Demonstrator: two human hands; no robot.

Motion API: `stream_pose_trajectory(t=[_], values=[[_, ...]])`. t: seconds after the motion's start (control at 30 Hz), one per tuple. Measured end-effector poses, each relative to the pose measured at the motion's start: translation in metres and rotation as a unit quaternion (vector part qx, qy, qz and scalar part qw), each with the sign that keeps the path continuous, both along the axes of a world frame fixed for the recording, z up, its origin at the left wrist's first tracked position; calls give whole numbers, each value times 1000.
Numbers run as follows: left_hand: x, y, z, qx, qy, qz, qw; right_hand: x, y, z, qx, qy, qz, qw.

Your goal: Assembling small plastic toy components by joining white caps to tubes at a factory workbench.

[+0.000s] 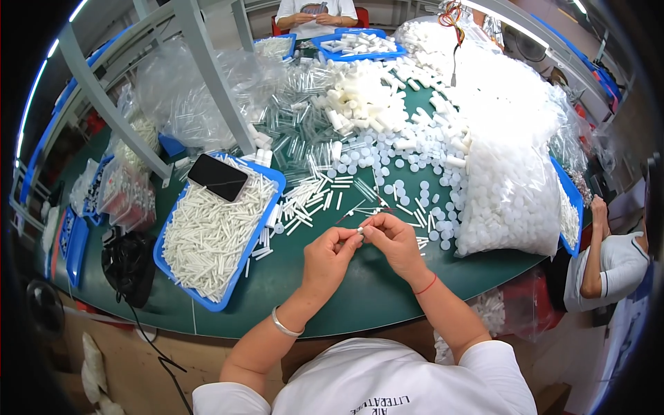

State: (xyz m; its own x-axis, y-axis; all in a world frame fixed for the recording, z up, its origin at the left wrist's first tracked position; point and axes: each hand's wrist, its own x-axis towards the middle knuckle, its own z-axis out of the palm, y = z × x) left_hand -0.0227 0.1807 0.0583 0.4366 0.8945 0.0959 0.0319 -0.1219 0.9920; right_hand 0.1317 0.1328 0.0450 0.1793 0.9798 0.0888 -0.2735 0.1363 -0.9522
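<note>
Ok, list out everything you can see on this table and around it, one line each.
small white piece: one, white, pinched between both hands' fingers
blue tray: one, blue, left of the hands, full of white sticks
phone: one, black, lying on the sticks
round caps: many, white, loose on the green table
clear bag: one, filled with white caps, right of the hands
clear tubes: many, transparent, table centre
co-workers: two, one at the far end, one at right
left hand: one, silver bangle
right hand: one, red wrist cord
</note>
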Motion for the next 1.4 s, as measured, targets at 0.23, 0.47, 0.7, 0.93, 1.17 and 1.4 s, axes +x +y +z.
stream_pose_trajectory(t=[0.23,0.47,0.7,0.93,1.17,1.4], values=[[18,29,4,-96,-11,-120,988,10,1,-2,9,39,-45,998],[66,134,-35,400,233,17,886,24,2,7,-56,31,-82,995],[83,160,-44,424,347,-41,835,28,2,1,-62,-19,-138,988],[57,122,-24,148,156,-108,971,31,1,-5,-36,-138,-223,964],[28,73,-2,-181,-95,-158,966,25,2,0,-4,-211,-217,953],[20,64,-2,-179,-145,-133,964,22,3,-2,3,-188,-207,960]])
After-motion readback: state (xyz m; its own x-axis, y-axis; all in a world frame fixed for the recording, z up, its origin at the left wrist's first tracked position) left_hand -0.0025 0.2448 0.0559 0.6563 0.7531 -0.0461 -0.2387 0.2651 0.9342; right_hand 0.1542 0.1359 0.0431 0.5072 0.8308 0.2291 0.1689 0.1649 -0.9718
